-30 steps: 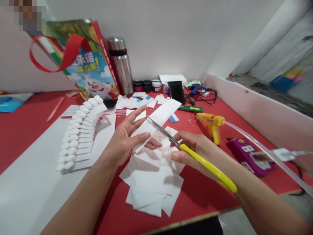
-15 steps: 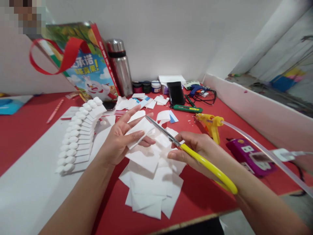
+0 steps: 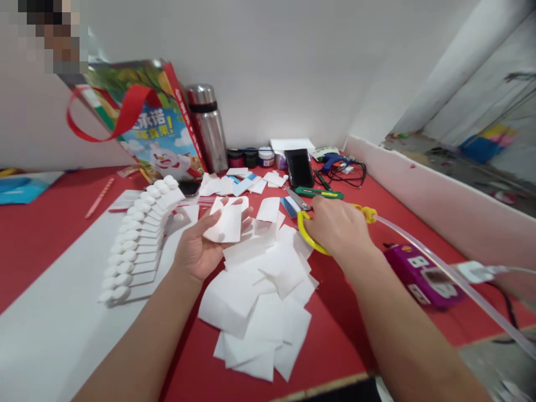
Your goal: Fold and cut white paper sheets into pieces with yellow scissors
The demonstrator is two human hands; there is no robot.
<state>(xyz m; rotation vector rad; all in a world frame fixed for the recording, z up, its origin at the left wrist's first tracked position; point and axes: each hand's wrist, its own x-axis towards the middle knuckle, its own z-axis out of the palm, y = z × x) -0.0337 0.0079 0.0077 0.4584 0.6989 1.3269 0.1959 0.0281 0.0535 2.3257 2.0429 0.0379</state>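
My left hand [image 3: 205,237], palm up, pinches a small white paper piece [image 3: 228,223] between thumb and fingers, above the left side of a loose pile of white paper pieces [image 3: 268,312]. My right hand [image 3: 335,223] is low over the table, right of the pile, closed around yellow-handled scissors [image 3: 310,237]. The blades point away and to the left, near a green utility knife [image 3: 320,193]. My fingertips there are hidden. Behind this hand, a yellow glue gun [image 3: 367,214] is mostly covered, its clear glue stick trailing to the right.
At left, a curved row of white card strips with rounded white pieces [image 3: 134,240] stands on a white board [image 3: 54,318]. Further back are a gift bag [image 3: 154,123], a steel flask [image 3: 208,128], paint jars [image 3: 250,158] and a phone [image 3: 298,167]. A purple box [image 3: 425,276] lies right.
My right hand has carried the scissors away from the paper, rightward and down to the table, turning them. My left hand still holds paper, now tilted more upright.
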